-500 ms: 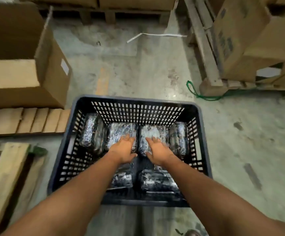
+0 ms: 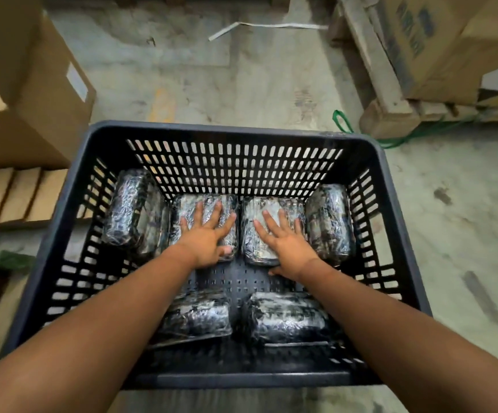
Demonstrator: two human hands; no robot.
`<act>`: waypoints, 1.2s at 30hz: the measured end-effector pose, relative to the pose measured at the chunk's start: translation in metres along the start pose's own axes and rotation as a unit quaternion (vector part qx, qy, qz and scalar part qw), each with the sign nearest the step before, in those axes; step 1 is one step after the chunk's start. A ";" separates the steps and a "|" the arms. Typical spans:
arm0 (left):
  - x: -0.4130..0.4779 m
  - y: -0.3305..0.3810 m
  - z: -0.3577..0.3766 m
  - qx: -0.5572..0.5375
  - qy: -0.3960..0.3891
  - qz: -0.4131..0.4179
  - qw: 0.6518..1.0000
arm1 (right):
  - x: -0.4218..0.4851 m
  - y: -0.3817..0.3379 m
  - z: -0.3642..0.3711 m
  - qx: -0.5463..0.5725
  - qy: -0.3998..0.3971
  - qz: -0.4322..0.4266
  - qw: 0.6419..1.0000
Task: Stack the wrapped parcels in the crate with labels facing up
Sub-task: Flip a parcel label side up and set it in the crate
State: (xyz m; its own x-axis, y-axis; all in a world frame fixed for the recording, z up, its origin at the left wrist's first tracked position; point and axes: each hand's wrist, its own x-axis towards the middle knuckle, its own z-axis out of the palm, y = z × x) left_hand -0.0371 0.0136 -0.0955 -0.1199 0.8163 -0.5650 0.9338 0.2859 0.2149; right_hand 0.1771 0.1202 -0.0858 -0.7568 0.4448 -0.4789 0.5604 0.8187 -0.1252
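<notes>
Black slatted crate is sitting on the concrete floor. Six parcels are lying inside it, all wrapped in shiny, crinkled clear film over dark contents; labels cannot be made out.

Far wall of the crate: four parcels in a row. The leftmost parcel is leaning tilted against the crate's left wall; the rightmost parcel is lying close to the right wall. Between them, the left-centre parcel and right-centre parcel are lying flat, just beside each other.

Left hand is resting palm-down on the left-centre parcel, fingers spread wide, gripping nothing. Right hand is resting likewise on the right-centre parcel, fingers splayed.

Near wall of the crate: two more parcels are lying side by side, partly under the forearms.
</notes>
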 end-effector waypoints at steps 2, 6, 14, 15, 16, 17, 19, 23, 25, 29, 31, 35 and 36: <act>0.000 -0.001 0.002 -0.010 0.015 0.004 1.000 | 0.003 0.002 -0.002 -0.003 -0.003 -0.004 1.000; -0.005 0.002 -0.003 -0.045 0.022 0.006 0.999 | 0.000 0.000 -0.019 -0.006 -0.017 -0.012 1.000; -0.029 0.010 -0.043 -0.028 0.168 0.064 0.983 | -0.029 -0.001 -0.082 0.113 0.087 0.014 0.990; -0.033 0.012 -0.050 -0.064 0.178 0.089 0.978 | -0.033 0.002 -0.091 0.131 0.101 0.016 0.986; -0.038 0.015 -0.056 -0.085 0.176 0.112 0.974 | -0.038 0.005 -0.101 0.152 0.108 0.016 0.982; -0.043 0.020 -0.059 -0.089 0.168 0.130 0.973 | -0.043 0.008 -0.111 0.176 0.109 0.014 0.978; -0.052 0.030 -0.059 -0.101 0.160 0.158 0.969 | -0.053 0.013 -0.126 0.227 0.098 0.005 0.969; -0.069 0.046 -0.069 -0.208 0.253 0.200 0.924 | -0.071 0.016 -0.144 0.357 0.059 -0.022 0.932; -0.076 0.050 -0.078 -0.208 0.273 0.207 0.916 | -0.077 0.017 -0.150 0.393 0.049 -0.034 0.918; -0.082 0.050 -0.085 -0.197 0.281 0.209 0.916 | -0.082 0.012 -0.159 0.434 0.064 -0.036 0.898; -0.081 0.044 -0.084 -0.238 0.284 0.182 0.911 | -0.082 0.009 -0.161 0.434 0.113 -0.016 0.894; -0.072 0.029 -0.075 -0.329 0.288 0.127 0.890 | -0.083 -0.001 -0.147 0.421 0.243 0.004 0.874; -0.069 0.028 -0.073 -0.354 0.287 0.118 0.882 | -0.083 -0.003 -0.138 0.416 0.273 0.008 0.867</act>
State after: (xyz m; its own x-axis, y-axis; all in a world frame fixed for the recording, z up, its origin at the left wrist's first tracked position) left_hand -0.0277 0.0018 0.0081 -0.2917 0.9564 0.0147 0.5358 0.1507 0.8308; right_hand 0.1921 0.1302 0.0743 -0.6654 0.7458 -0.0330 0.4497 0.3651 -0.8151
